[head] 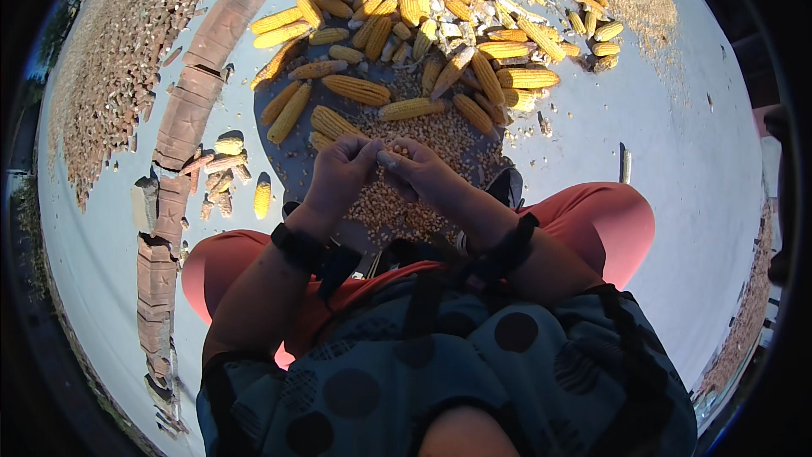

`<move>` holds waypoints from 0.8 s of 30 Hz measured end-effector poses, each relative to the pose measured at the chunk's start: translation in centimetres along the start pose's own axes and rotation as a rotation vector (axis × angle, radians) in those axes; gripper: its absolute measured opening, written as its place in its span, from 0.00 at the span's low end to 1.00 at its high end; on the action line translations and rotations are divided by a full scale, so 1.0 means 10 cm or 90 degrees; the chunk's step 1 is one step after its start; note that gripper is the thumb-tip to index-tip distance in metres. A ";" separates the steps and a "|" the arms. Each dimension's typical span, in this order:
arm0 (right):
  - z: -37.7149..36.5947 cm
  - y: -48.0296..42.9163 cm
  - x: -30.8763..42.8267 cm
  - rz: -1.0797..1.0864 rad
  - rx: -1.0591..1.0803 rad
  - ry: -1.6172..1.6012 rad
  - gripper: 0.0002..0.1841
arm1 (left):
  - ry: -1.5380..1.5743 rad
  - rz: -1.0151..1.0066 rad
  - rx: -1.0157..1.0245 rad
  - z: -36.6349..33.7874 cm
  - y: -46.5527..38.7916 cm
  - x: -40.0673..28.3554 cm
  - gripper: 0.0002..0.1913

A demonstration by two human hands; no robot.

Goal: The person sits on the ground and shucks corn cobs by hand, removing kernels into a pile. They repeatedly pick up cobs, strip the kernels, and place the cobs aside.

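Observation:
My left hand [342,168] and my right hand [422,168] meet at the fingertips above a heap of loose corn kernels [396,209]. A few kernels [399,150] show inside the curled fingers of my right hand; whether they sit on a piece of cob is hidden. The left thumb and fingers are pinched together, and what lies between them cannot be made out. Just beyond my left hand is a yellow corn cob [333,122]. Another full cob [412,108] lies across the far side of the kernels.
A large pile of corn cobs [438,6] spreads ahead on the pale ground. To the left lie several mostly stripped cobs [222,171], a row of reddish roof tiles [190,95] and a broad spread of cobs [120,57]. Loose grain [637,0] covers ground at the far right.

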State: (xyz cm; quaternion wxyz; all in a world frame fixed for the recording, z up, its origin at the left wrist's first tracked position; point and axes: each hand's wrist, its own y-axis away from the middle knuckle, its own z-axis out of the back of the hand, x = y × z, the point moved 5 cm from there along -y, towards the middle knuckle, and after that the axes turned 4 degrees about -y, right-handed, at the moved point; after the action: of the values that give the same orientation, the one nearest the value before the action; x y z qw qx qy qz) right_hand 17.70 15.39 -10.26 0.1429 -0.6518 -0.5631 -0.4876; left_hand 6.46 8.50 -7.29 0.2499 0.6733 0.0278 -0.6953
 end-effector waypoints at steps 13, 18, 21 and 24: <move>0.11 -0.02 0.05 0.174 -0.086 0.231 0.17 | -0.179 -0.120 -0.048 -0.01 0.02 -0.12 0.10; 0.08 -0.01 0.03 0.078 -0.029 0.121 0.14 | -0.152 -0.128 -0.024 -0.01 0.07 -0.19 0.09; 0.16 -0.10 -0.11 -0.017 -0.016 0.070 0.13 | -0.254 -0.107 0.001 0.04 0.07 -0.15 0.09; 0.41 -0.30 -0.26 -0.006 -0.054 0.218 0.16 | -0.194 -0.092 -0.030 0.40 0.03 -0.18 0.08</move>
State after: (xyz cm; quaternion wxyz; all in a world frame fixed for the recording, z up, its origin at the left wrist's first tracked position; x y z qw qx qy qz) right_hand 17.33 17.82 -15.39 0.2068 -0.5620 -0.5127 -0.6153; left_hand 2.82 7.31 -5.15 0.2161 0.5504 0.0545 -0.8046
